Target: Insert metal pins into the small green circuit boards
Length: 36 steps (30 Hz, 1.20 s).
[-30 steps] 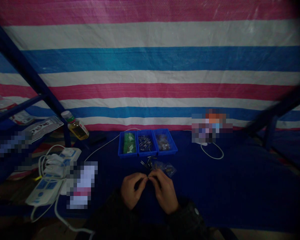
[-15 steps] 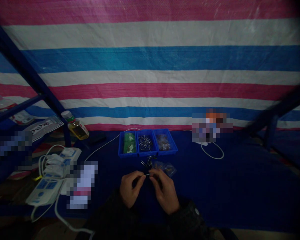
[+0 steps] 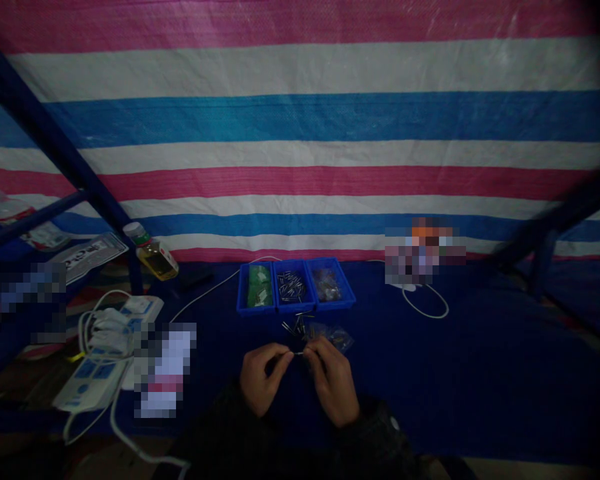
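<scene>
A thin, light metallic piece [image 3: 299, 353] spans the small gap between my two hands. My left hand [image 3: 263, 379] pinches its left end between thumb and index finger. Its right end is at the pinched fingertips of my right hand [image 3: 334, 385]. Just beyond the fingers lie several loose dark metal pins [image 3: 298, 325] and clear plastic bags [image 3: 341, 339]. Behind them stand three joined blue trays: the left one [image 3: 241, 297] holds green packets, the middle one [image 3: 294, 308] metal pins, the right one [image 3: 349, 293] clear bags with small contents.
On the left are a bottle of yellow liquid [image 3: 158, 259], a power strip [image 3: 87, 383] with white plugs and cables, and a blurred-out pale object [image 3: 166, 373]. A white cable loop [image 3: 425, 315] lies at the right. Blue metal frame bars [image 3: 70, 153] flank the blue surface [image 3: 455, 380].
My right hand's fingertips have shifted slightly right, away from my left hand, and more of the thin piece shows between them. My left hand has hardly moved.
</scene>
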### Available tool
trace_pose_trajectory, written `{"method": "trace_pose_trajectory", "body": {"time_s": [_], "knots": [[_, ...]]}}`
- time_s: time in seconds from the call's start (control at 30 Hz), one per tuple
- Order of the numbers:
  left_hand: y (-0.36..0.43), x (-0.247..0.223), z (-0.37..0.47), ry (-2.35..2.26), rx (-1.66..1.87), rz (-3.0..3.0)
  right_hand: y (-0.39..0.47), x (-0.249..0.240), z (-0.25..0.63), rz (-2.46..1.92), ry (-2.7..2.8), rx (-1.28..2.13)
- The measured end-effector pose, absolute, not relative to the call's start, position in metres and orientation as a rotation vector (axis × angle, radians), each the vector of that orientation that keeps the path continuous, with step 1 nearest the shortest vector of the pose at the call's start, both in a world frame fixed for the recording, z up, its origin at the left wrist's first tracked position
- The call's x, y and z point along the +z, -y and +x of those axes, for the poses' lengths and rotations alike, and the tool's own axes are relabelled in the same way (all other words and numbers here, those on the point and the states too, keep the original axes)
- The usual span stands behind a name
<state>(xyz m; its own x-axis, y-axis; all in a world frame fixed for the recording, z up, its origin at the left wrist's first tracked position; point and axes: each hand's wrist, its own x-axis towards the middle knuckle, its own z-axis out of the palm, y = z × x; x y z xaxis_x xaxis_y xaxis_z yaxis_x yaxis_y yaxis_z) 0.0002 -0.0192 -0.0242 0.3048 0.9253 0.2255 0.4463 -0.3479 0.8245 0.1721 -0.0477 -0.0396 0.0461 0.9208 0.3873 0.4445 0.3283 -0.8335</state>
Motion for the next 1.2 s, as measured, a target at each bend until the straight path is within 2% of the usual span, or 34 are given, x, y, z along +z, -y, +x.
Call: {"method": "trace_pose_trajectory", "body": {"time_s": [0.9, 1.2], "knots": [[0.0169, -0.0225, -0.0017, -1.256, 0.978, 1.857, 0.0481, -0.0432, 0.1719, -1.187, 1.551, 0.554], [0.02, -0.0167, -0.0022, -1.222, 0.978, 1.873, 0.049, -0.0388, 0.1748, -1.309, 1.496, 0.552]]}}
